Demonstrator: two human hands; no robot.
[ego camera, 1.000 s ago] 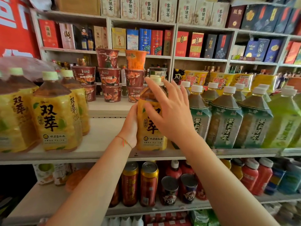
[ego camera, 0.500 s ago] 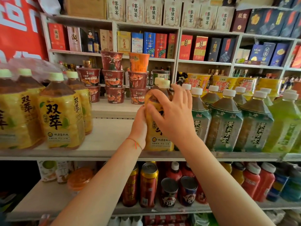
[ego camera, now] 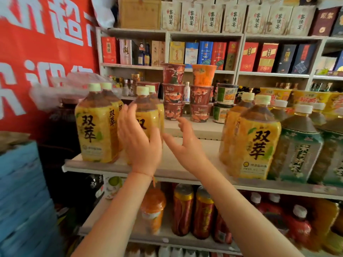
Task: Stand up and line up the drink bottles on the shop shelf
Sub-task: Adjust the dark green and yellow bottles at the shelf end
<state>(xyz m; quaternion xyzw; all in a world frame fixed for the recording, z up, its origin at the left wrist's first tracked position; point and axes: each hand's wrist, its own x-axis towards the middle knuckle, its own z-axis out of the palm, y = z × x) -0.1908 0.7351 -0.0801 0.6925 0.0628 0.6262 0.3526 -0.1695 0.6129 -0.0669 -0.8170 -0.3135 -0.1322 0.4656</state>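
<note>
Left hand flat before yellow bottle; right hand spread beside, holding nothing

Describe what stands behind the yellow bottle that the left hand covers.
Behind that yellow bottle a second pale-green cap and yellow shoulder show. The left hand hides the front bottle's lower label; anything further back is covered.

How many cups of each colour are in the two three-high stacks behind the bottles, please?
Red cups: 5
Orange cups: 1
Total: 6
</note>
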